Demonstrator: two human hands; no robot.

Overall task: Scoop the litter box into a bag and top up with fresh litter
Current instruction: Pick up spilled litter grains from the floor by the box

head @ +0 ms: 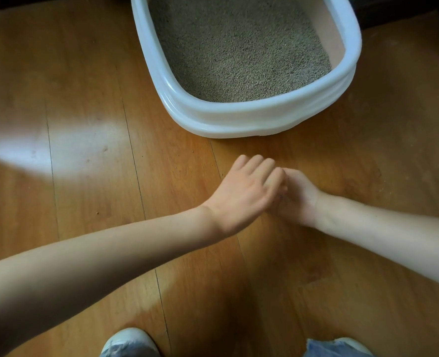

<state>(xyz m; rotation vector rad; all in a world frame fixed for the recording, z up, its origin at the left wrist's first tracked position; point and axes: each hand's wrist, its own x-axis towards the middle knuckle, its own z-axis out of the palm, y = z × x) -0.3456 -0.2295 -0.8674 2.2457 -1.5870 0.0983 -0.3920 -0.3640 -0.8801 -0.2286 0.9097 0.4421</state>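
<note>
The box [252,119] sits on the wood floor [84,176], its near wall just ahead of both hands, with grey litter [239,52] spread evenly inside. Loaded like that it looks heavy; the plastic seems stiff and smooth, so the rolled rim would be the place to grip. The left hand [244,191] lies over the right hand [298,194], fingers loosely bent, holding nothing I can see. Whether the right is clasping anything I cannot tell.
</note>
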